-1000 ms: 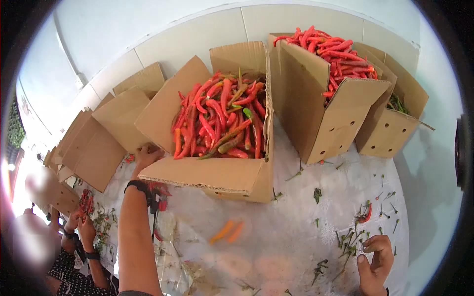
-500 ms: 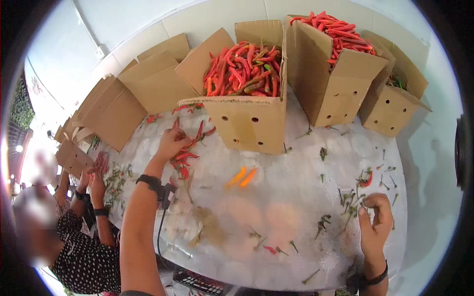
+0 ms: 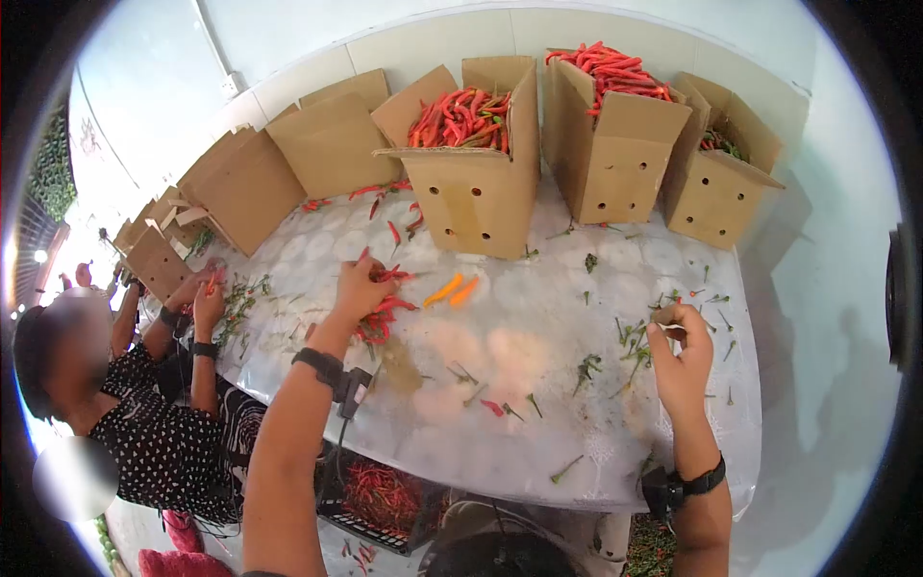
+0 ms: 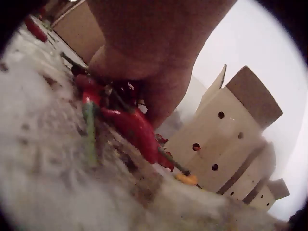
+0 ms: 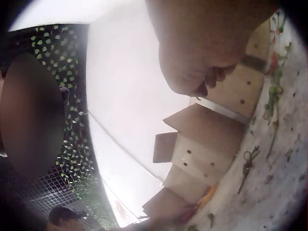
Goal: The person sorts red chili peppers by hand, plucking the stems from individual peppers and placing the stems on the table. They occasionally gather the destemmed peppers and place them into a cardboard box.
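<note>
My left hand (image 3: 361,291) is at a small pile of red chilies (image 3: 375,327) on the left part of the table, its fingers curled round some of them. Seen from the left wrist, the hand (image 4: 144,62) grips just above a red chili (image 4: 134,130) with a green stem. My right hand (image 3: 685,370) hovers over loose green stems (image 3: 630,346) at the right, fingers loosely bent and thumb apart. In the right wrist view this hand (image 5: 202,48) shows a tiny thin bit at its fingertips, too small to identify.
Behind stand a carton (image 3: 481,197) of red chilies, a fuller one (image 3: 630,159) and one with green contents (image 3: 726,197). Two orange chilies (image 3: 452,290) lie mid-table. A person (image 3: 144,433) works at the left; below is a black crate (image 3: 385,500) of chilies.
My left hand has come back from beside the chili carton to the pile near me. The head view has shifted, showing more below the table edge. My right hand stays over the stems, similarly bent.
</note>
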A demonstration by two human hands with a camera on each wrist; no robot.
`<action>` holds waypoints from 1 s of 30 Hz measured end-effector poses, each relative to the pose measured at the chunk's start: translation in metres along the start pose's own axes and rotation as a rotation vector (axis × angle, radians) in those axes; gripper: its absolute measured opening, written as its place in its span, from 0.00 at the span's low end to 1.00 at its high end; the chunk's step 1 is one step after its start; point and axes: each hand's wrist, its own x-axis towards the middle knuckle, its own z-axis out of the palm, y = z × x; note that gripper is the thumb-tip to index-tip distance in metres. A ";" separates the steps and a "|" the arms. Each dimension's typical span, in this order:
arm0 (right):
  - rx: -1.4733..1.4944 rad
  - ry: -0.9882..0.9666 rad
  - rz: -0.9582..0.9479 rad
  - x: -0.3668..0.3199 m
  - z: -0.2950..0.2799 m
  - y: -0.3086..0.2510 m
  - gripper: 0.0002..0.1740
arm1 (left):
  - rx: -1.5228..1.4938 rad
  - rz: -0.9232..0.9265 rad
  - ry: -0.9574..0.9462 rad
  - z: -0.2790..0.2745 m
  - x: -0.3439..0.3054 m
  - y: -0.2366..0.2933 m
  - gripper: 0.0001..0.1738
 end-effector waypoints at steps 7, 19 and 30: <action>0.031 0.000 -0.022 0.004 -0.004 0.005 0.08 | 0.069 -0.101 -0.006 0.000 -0.054 0.052 0.21; 0.090 -0.006 0.019 0.007 -0.005 0.016 0.07 | 0.084 -0.066 -0.026 0.017 -0.108 0.147 0.22; 0.041 -0.062 0.069 0.014 -0.004 0.041 0.10 | -0.483 0.248 -0.147 0.066 -0.147 0.240 0.27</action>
